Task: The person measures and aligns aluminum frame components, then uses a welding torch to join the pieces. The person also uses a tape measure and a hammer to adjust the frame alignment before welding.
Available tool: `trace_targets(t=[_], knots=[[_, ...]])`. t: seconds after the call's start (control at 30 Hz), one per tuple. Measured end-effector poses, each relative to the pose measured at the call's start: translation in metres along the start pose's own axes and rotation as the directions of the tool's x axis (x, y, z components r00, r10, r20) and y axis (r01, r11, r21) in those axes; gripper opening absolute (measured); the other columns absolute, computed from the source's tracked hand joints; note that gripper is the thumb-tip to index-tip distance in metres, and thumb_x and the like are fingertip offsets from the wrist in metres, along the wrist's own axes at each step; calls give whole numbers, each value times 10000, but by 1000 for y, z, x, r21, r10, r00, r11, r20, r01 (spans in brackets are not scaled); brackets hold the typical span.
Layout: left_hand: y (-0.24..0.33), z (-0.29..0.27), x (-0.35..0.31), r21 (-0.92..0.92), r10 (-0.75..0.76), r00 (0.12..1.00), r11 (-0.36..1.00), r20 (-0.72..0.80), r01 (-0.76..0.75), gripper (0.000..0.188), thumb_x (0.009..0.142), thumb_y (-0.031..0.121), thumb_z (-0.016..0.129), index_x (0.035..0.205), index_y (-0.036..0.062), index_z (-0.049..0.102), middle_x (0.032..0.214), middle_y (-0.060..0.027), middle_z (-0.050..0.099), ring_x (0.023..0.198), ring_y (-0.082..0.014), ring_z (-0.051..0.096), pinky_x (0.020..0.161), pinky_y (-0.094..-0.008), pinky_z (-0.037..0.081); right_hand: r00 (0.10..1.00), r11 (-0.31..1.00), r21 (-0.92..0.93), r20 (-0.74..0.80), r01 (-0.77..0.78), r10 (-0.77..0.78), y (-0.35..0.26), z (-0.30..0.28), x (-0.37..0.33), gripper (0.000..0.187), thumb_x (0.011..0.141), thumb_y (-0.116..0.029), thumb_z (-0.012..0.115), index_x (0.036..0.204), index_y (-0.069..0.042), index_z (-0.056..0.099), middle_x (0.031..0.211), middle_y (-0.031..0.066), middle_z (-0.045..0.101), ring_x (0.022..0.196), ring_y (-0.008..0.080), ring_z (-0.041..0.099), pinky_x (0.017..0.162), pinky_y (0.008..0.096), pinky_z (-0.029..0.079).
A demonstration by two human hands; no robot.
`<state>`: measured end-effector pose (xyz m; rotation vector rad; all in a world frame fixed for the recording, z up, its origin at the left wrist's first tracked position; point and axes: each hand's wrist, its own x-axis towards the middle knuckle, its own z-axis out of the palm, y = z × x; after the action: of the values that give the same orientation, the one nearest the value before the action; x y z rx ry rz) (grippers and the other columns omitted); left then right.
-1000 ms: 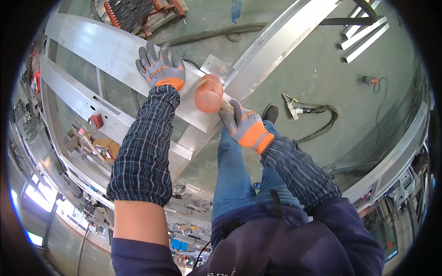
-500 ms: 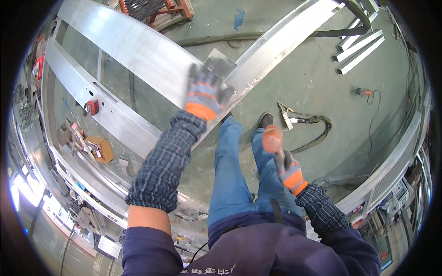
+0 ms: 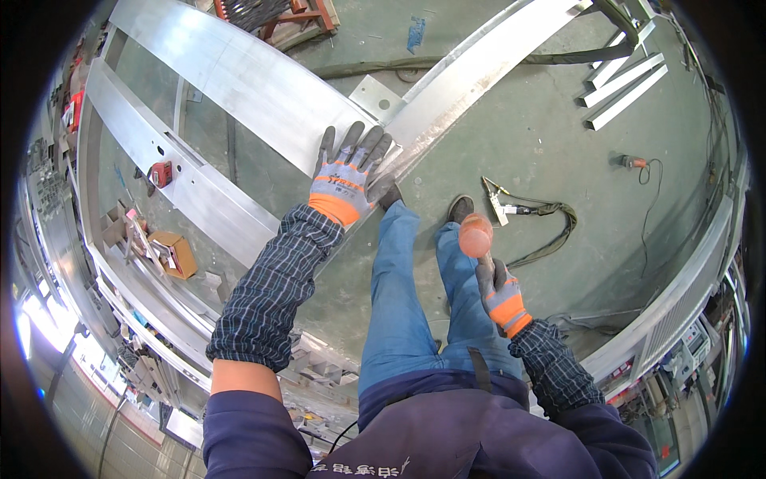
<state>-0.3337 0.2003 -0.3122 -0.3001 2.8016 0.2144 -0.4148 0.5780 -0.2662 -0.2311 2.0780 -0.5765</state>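
My left hand [image 3: 349,169], in a grey and orange work glove, lies with fingers spread on the end of a wide silver metal beam [image 3: 227,76]. Its fingertips are close to the corner where a second metal beam [image 3: 479,60] meets the first at an angle. A flat metal plate with a hole [image 3: 377,100] sits in that corner, beyond the fingers. Down by my right thigh, my right hand [image 3: 502,297], gloved alike, is wrapped round the handle of a mallet with a rounded, orange-pink head [image 3: 475,235]. The mallet's head points up and away from me.
A welding torch [image 3: 499,203] with a coiled cable lies on the green floor ahead, right of my feet. An orange angle grinder [image 3: 634,162] and several metal bars [image 3: 626,88] lie farther right. A red tape measure [image 3: 161,174] rests on the left beam, near a cardboard box [image 3: 173,254].
My left hand, blurred before over the corner and plate, has drawn back slightly and lies still on the beam, uncovering the plate. The mallet has barely shifted in my right hand.
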Motion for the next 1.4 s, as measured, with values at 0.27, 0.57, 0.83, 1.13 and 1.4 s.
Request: trace_targets(t=[0.27, 0.57, 0.83, 1.13, 1.4], knots=[[-32, 18, 13, -70, -543, 795, 835, -270, 546, 953, 967, 707, 521, 1664, 106, 274, 1735, -136, 228, 1606, -346, 175, 1308, -553, 63, 995, 961, -266, -90, -75, 52, 83, 3, 50, 402, 975, -401, 662, 1211, -76, 650, 1007, 264, 727, 984, 480, 690, 861, 535, 539], [-53, 46, 6, -786, -957, 277, 235, -85, 572, 1181, 844, 717, 735, 1654, 34, 214, 1661, -259, 310, 1535, -388, 310, 1271, -459, 270, 943, 816, -548, -137, 183, -304, 17, -57, 147, 349, 954, -271, 647, 1251, -90, 643, 1198, 200, 693, 1115, 410, 649, 952, 498, 525], [-53, 83, 3, -906, -906, 268, -221, 329, 362, 996, 857, 811, 648, 1330, -65, 652, 1284, -259, 685, 1160, -385, 622, 1012, -448, 480, 864, 586, -643, 282, 493, -418, -323, 5, 275, 681, 943, -488, 642, 1460, -62, 525, 1416, 217, 628, 1318, 375, 588, 1129, 469, 448], [-44, 66, 13, -978, -954, 212, -207, 210, 34, 738, 988, 456, 737, 1438, -81, 505, 1327, -177, 637, 1155, -235, 614, 1019, -367, 505, 911, 894, 383, 235, 234, -339, -305, 21, 380, 363, 951, -340, 732, 1074, 1, 745, 975, 131, 762, 858, 215, 708, 776, 353, 557], [-44, 31, 24, -780, -907, -14, -370, 421, 504, 915, 967, 620, 651, 1545, -42, 393, 1550, -291, 446, 1379, -407, 503, 1122, -491, 448, 801, 830, 168, 219, 532, -558, -337, -81, 298, 411, 985, -369, 726, 1111, 22, 734, 912, 66, 759, 812, 136, 672, 741, 316, 547]])
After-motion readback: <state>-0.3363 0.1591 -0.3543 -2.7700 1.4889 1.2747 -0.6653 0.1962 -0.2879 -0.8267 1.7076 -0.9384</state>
